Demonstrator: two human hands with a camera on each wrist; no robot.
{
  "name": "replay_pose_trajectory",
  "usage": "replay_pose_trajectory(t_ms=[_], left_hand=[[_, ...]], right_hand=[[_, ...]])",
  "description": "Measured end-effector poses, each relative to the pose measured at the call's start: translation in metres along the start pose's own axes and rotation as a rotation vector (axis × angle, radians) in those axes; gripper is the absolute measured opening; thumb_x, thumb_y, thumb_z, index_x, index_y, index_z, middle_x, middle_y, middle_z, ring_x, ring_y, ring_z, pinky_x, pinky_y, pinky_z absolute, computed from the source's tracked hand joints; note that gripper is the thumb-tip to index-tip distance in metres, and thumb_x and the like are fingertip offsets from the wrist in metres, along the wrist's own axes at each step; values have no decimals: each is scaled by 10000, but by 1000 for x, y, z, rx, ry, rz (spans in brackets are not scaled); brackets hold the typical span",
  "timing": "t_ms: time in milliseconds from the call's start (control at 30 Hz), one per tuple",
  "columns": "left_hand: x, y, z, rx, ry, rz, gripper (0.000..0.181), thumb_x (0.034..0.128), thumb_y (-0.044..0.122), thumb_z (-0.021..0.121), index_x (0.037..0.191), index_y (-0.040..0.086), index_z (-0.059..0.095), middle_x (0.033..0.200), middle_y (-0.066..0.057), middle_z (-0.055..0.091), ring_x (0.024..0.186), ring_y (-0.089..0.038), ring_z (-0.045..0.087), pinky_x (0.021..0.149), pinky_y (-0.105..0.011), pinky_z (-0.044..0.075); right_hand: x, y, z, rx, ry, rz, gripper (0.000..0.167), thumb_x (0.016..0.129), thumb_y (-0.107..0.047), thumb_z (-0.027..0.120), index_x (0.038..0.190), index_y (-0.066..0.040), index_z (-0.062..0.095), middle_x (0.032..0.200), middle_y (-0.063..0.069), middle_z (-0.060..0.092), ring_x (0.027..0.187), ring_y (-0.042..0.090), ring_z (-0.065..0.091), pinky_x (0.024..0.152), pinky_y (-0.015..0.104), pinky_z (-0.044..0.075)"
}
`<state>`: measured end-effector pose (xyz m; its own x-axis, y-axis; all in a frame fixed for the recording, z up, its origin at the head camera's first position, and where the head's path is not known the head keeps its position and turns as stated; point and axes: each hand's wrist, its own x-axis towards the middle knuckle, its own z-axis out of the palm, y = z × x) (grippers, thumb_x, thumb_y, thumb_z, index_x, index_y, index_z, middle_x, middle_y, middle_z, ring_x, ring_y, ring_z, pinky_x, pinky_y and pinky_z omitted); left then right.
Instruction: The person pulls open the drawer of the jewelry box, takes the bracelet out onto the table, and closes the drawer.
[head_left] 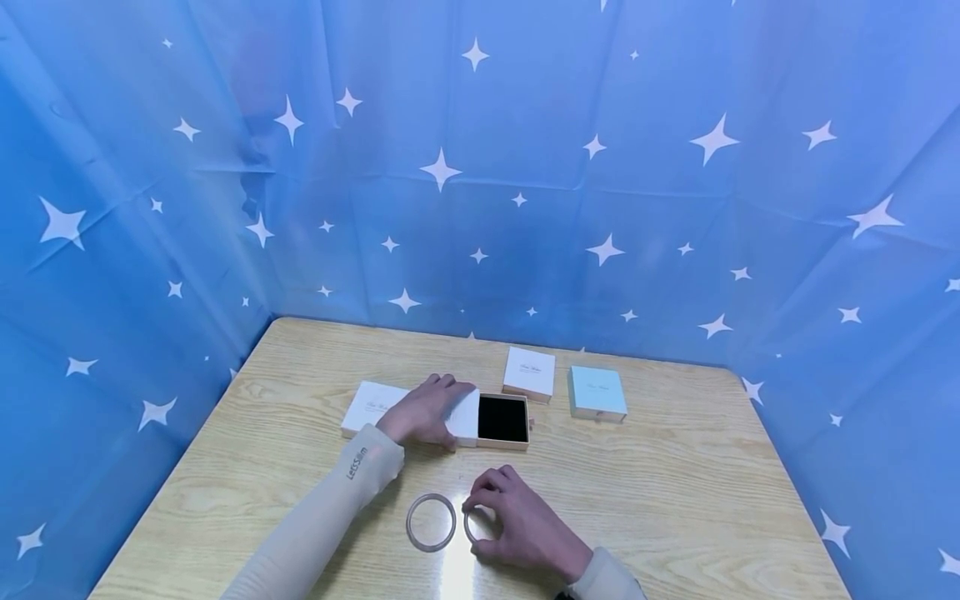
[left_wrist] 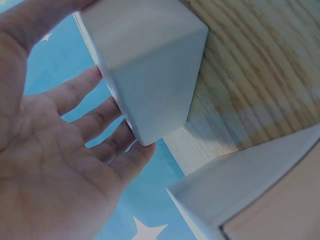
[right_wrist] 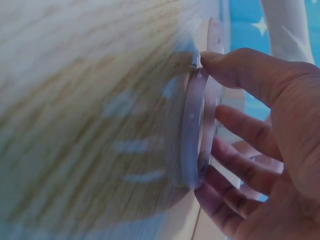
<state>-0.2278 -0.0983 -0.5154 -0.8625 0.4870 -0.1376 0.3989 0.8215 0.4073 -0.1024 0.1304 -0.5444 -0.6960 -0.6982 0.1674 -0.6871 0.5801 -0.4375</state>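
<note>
On the bench (head_left: 675,500), the left hand (head_left: 426,412) grips a white box (head_left: 467,418), its black-lined drawer (head_left: 503,445) jutting out, and the right hand (head_left: 519,523) pinches one bangle (right_wrist: 190,125) beside another bangle (head_left: 409,523).

From the head, the wood-grain tabletop (head_left: 690,492) is viewed forward and down, farther off; from the wrists, left hand (left_wrist: 60,150) and right hand (right_wrist: 295,145) are faced close up. The held bangle (right_wrist: 189,135) is shared by head and right-wrist views.

"LetsSlim" on left sleeve (head_left: 324,515), box lettering (head_left: 377,407) illegible
</note>
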Motion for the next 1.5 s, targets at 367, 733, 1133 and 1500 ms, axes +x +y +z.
replay_pose_trajectory(t_ms=[367,733,1133,1500], left_hand=[[0,0,0,9,-4,13,1029,687,318,948,1563,209,420,1483,-69,518,1462,-379,397,1183,-503,387],[1,0,1,29,-7,13,1035,684,328,942,1567,215,414,1470,-57,524,1432,-351,428,1172,-480,402],[0,1,1,10,4,19,1034,669,304,946,1558,190,431,1422,-43,547,1387,-317,460,1152,-471,424],[1,-1,2,-10,-2,-3,1041,663,278,955,1560,219,430,1448,-45,535,1434,-344,424,1176,-480,399]], right_hand=[[0,1,-4,15,-30,27,450,769,-378,858,1174,-250,710,1191,-116,633,1128,85,527,948,281,525],[2,9,-15,37,-9,97,686,849,-491,791,1440,-218,576,1508,0,537,1385,199,510,1104,436,487],[13,22,-37,230,101,243,709,903,-461,762,1508,-191,510,1602,66,453,1479,315,423,1139,597,410],[25,45,-53,487,254,507,633,950,-449,711,1488,-165,537,1527,57,533,1397,305,516,1122,498,467]])
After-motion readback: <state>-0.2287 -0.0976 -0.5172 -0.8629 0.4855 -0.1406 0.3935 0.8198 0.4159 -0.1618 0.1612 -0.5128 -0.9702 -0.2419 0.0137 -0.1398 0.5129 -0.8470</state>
